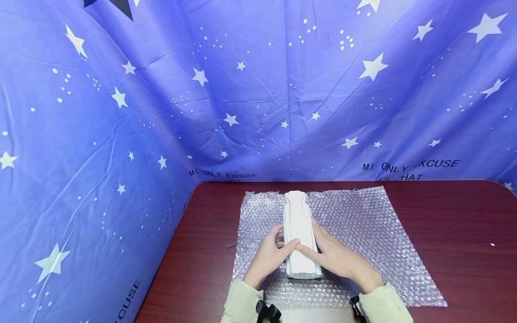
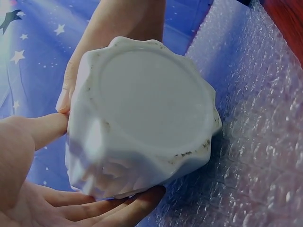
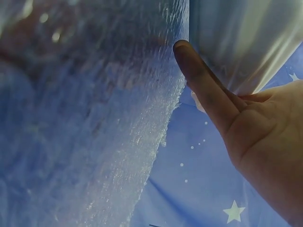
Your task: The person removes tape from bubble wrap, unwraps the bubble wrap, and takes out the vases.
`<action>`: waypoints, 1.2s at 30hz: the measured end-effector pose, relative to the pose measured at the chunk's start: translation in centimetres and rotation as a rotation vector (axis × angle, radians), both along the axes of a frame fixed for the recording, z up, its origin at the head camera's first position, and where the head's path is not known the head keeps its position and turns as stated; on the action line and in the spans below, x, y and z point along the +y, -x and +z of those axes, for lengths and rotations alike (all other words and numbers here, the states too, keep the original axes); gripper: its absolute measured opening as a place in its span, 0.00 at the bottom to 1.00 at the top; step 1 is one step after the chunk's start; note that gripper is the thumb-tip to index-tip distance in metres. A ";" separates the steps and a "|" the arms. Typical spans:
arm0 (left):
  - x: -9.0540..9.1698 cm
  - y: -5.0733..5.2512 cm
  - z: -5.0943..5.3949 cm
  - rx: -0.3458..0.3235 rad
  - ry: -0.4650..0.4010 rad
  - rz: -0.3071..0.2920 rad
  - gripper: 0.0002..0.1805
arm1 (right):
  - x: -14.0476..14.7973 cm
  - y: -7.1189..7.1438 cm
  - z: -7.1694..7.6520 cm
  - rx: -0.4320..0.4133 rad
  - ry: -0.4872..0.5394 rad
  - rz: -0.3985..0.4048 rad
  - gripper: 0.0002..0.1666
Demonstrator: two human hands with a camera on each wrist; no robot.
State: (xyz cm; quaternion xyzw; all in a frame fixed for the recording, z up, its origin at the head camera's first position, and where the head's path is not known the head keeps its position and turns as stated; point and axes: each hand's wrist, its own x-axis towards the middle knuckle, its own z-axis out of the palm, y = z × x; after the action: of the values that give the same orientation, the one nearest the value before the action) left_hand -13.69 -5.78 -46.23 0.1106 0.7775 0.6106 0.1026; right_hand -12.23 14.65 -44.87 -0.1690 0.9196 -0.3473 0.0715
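Note:
A white fluted ceramic vase (image 1: 298, 220) lies over the sheet of bubble wrap (image 1: 359, 229), its narrower neck pointing away from me. My left hand (image 1: 267, 256) grips its left side, thumb on top and fingers curving beneath, as the left wrist view shows. From the right side my right hand (image 1: 341, 256) holds it too, the thumbs meeting on the upper surface. The vase's scalloped base (image 2: 151, 99) faces the left wrist camera, with small dark marks on its rim. Only part of the vase (image 3: 236, 42) appears beside the right hand (image 3: 260, 127) in the right wrist view.
The bubble wrap covers the middle of a dark red wooden table (image 1: 464, 224). Blue star-printed cloth (image 1: 258, 89) hangs behind the table and along its left side. A small white speck (image 1: 492, 244) lies on the table at the right.

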 end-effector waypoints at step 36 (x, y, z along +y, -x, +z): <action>-0.7 0.2 1.0 0.049 -0.122 0.083 0.41 | -0.4 0.2 0.9 0.095 0.073 -0.013 0.61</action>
State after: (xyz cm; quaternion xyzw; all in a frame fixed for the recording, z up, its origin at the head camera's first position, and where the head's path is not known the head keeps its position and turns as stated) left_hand -13.87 -6.49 -45.18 0.0993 0.7449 0.6577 0.0513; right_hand -12.47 14.26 -43.96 -0.1820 0.9098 -0.3726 0.0191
